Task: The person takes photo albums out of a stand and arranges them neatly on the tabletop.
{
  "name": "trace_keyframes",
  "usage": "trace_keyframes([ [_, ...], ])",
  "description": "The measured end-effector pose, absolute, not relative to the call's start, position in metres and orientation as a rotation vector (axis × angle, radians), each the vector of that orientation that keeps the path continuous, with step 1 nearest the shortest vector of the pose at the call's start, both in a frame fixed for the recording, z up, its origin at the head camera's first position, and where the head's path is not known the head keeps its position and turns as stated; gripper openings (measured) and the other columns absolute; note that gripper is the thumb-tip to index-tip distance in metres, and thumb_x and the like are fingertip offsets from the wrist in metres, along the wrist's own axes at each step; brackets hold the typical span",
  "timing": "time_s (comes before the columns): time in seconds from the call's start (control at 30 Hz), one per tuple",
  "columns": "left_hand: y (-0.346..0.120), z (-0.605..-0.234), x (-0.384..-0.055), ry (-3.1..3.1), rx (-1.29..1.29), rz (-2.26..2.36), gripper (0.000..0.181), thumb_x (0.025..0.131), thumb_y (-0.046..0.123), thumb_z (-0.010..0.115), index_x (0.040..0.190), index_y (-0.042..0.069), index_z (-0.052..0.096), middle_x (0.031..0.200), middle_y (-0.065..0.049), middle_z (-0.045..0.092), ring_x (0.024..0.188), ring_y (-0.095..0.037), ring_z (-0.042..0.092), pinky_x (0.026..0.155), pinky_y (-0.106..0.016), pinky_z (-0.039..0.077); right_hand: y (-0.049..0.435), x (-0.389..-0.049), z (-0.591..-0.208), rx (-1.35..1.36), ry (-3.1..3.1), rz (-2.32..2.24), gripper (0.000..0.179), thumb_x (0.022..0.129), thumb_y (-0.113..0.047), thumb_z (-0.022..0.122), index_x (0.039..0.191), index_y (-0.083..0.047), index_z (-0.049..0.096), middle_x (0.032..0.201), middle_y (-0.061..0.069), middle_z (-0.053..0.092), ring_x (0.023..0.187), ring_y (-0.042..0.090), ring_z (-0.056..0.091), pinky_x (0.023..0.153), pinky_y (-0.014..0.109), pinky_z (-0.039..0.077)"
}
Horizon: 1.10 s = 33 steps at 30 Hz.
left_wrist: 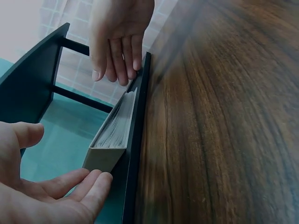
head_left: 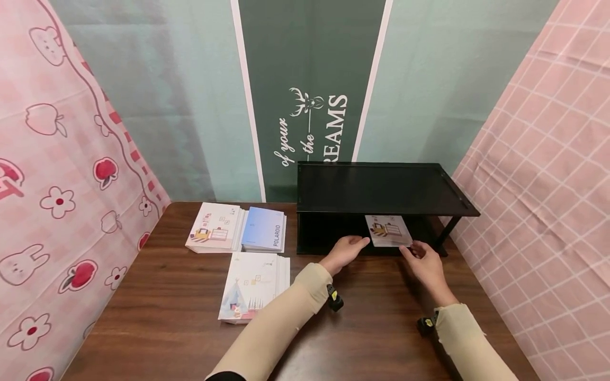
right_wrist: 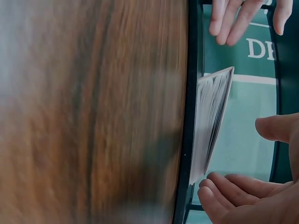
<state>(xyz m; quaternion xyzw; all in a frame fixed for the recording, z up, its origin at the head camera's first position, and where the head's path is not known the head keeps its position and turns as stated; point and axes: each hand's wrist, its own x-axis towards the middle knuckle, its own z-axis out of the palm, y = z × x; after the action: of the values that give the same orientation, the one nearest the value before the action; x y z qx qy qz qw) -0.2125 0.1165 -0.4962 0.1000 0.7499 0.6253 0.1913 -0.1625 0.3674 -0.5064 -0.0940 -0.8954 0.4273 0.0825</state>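
A photo album [head_left: 391,233] with a drawing on its cover lies flat on the lower level of a black two-tier rack [head_left: 371,188], towards the right. My left hand [head_left: 345,254] is at the album's left side. In the left wrist view its fingertips lie against or very near the album's spine [left_wrist: 103,158], thumb raised apart. On the other side is my right hand [head_left: 425,267], fingers loosely bent and thumb spread. The right wrist view has its fingertips close beside the album's end [right_wrist: 208,135]; contact is hard to tell.
On the wooden table [head_left: 157,323], left of the rack, lie stacks of albums: one with a drawn cover [head_left: 216,227], one blue [head_left: 262,227], and one with a tent picture [head_left: 252,286] nearer me. Cloth hangings [head_left: 186,95] stand behind and at both sides.
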Motion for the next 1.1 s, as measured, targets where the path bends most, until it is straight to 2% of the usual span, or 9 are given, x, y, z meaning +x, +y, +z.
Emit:
trace_keyframes([
  [0.2,0.124,-0.495,-0.218,2.087,0.253,1.797,0.066,0.110,0.045,0.059,0.157,-0.001,0.051,0.158,-0.015,0.055,0.147,-0.032,0.052,0.119,-0.046,0.046,0.375,-0.170,-0.507,-0.314,-2.708,1.214,0.076,0.109,-0.046,0.062,0.153,0.013,0.045,0.147,0.039,0.053,0.134,0.052,0.053,0.109,0.064,0.047],
  [0.37,0.131,-0.495,-0.220,2.089,0.243,1.792,0.063,0.110,0.043,0.059,0.155,-0.002,0.053,0.157,-0.015,0.056,0.145,-0.033,0.053,0.117,-0.046,0.048,0.381,-0.178,-0.509,-0.348,-2.753,1.166,0.079,0.108,-0.050,0.060,0.154,0.013,0.044,0.150,0.039,0.050,0.137,0.053,0.051,0.112,0.066,0.045],
  [0.77,0.138,-0.505,-0.226,2.114,0.208,1.741,0.064,0.111,0.045,0.058,0.155,0.000,0.054,0.158,-0.015,0.056,0.146,-0.033,0.053,0.118,-0.046,0.048,0.393,-0.198,-0.513,-0.308,-2.879,1.049,0.077,0.111,-0.043,0.055,0.152,0.021,0.041,0.151,0.045,0.044,0.139,0.060,0.045,0.114,0.069,0.041],
  [0.9,0.141,-0.508,-0.230,2.130,0.182,1.728,0.061,0.111,0.044,0.058,0.153,0.000,0.057,0.155,-0.015,0.058,0.144,-0.033,0.054,0.117,-0.046,0.048,0.396,-0.205,-0.519,-0.289,-2.858,1.042,0.077,0.108,-0.044,0.059,0.146,0.022,0.048,0.145,0.047,0.049,0.134,0.061,0.048,0.111,0.070,0.043],
  [1.1,0.145,-0.506,-0.233,2.166,0.171,1.719,0.056,0.111,0.041,0.058,0.148,-0.001,0.062,0.150,-0.017,0.062,0.140,-0.033,0.058,0.115,-0.046,0.050,0.407,-0.217,-0.534,-0.316,-2.806,0.998,0.083,0.101,-0.060,0.061,0.136,0.015,0.063,0.137,0.043,0.058,0.127,0.063,0.052,0.105,0.074,0.044],
])
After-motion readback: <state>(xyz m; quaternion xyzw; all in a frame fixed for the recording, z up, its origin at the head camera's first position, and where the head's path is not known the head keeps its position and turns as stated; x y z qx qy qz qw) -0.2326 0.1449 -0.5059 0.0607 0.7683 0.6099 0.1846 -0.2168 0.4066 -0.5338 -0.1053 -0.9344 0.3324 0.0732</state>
